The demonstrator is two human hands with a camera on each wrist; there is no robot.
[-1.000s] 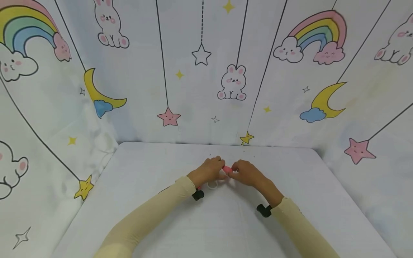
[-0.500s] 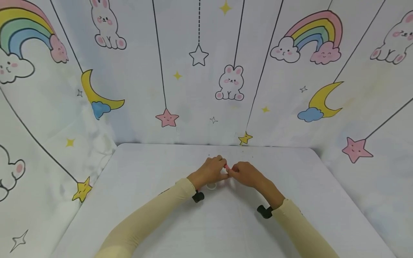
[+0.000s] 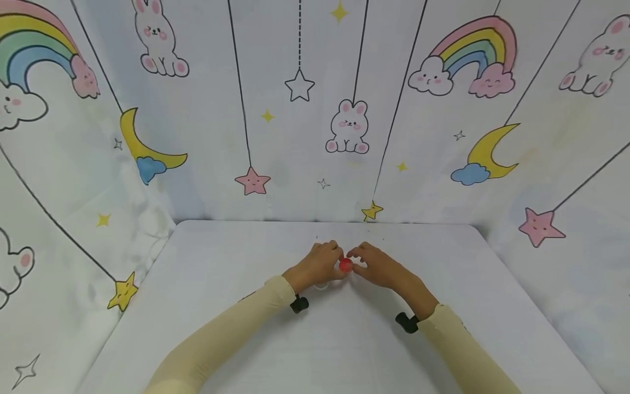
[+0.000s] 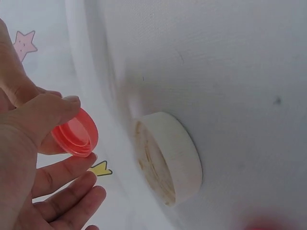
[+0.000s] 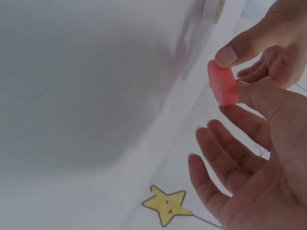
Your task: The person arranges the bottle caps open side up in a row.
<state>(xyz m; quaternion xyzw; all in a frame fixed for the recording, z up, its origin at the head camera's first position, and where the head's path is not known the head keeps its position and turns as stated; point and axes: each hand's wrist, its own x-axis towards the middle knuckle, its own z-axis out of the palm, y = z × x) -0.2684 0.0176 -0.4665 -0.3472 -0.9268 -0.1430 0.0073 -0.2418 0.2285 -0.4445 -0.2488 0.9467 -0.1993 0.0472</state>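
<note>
My left hand [image 3: 322, 261] pinches a red plastic cap [image 3: 345, 265] by its rim. In the left wrist view its thumb [image 4: 72, 103] lies over the cap's upper edge, and the hollow, ringed inside of the cap faces that camera. My right hand [image 3: 376, 264] is just to the right of the cap, fingers spread and loosely bent. The right wrist view has its thumb and index fingertip right at the cap's edge, the other fingers standing apart. On the table near the left hand stands a white round lid [image 4: 180, 158] with brownish marks inside, partly hidden in the head view.
A white-covered table [image 3: 315, 339] spreads beneath both forearms. Behind it rises a cloth backdrop [image 3: 290, 142] printed with rabbits, moons and stars. Black camera mounts [image 3: 407, 323] hang under the wrists. A blurred red patch [image 4: 266, 225] shows at the lower edge of the left wrist view.
The cap has turned from edge-on to show its round face in the head view. My right hand's fingers have opened and drawn slightly away from it. My left hand keeps hold.
</note>
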